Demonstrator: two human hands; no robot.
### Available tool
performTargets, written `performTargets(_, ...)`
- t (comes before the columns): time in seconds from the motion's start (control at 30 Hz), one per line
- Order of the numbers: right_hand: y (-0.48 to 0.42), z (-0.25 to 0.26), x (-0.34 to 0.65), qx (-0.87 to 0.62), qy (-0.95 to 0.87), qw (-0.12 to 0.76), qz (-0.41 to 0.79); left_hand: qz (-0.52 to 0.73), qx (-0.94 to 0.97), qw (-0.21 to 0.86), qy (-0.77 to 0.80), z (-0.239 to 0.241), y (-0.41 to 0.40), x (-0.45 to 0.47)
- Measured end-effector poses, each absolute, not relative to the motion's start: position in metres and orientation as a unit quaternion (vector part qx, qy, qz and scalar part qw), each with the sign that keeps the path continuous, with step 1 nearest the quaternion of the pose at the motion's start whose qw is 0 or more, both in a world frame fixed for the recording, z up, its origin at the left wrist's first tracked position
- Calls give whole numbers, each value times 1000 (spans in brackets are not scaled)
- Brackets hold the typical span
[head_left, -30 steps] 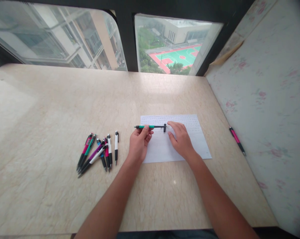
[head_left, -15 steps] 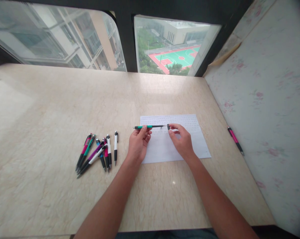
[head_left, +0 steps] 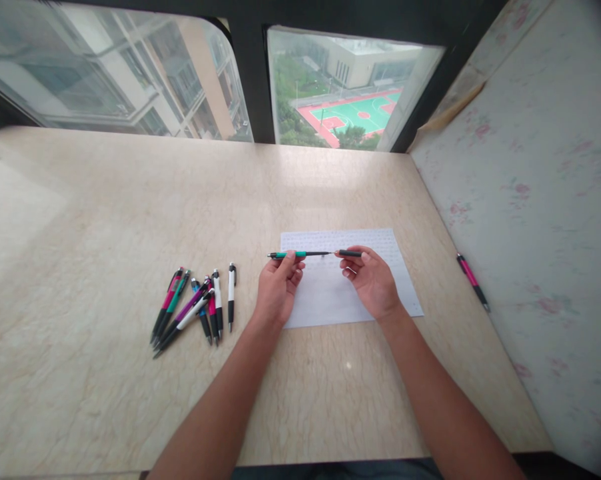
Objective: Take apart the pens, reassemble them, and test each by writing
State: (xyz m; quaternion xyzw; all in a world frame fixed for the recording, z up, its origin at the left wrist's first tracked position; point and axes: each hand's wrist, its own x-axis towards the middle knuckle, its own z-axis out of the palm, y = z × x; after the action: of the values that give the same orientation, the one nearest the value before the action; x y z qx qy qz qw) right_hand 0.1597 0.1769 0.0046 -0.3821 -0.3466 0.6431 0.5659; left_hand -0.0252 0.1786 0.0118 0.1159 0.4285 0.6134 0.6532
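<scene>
My left hand [head_left: 278, 287] pinches the green barrel of a pen [head_left: 295, 254] held level above a sheet of paper [head_left: 325, 293]. A thin refill sticks out of the barrel toward the right. My right hand [head_left: 373, 280] is closed on a small black pen tip piece [head_left: 349, 253], lined up with the end of the refill and almost touching it. Both hands hover over the sheet, which carries faint handwriting.
Several pens [head_left: 195, 308] in pink, green, white and blue lie in a loose bunch on the marble table [head_left: 105, 220] left of my left hand. One pink pen [head_left: 473, 281] lies alone at the table's right edge by the papered wall. Windows run along the far side.
My right hand picked the black tip piece up off the paper, turned it level, and brought it to the end of the refill. The left hand stayed in place.
</scene>
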Motion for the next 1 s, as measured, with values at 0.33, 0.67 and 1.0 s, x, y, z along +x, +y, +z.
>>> performTargets(0.33,176,7,158,-363,-356,565,650,611,127,653,429,10,179,-24)
performTargets(0.67,175,7,156,-358,-364,550,661,599,125,665,429,9,176,-19)
performTargets(1.0,175,5,157,-378,-375,543,649,596,120,673,421,8,178,-21)
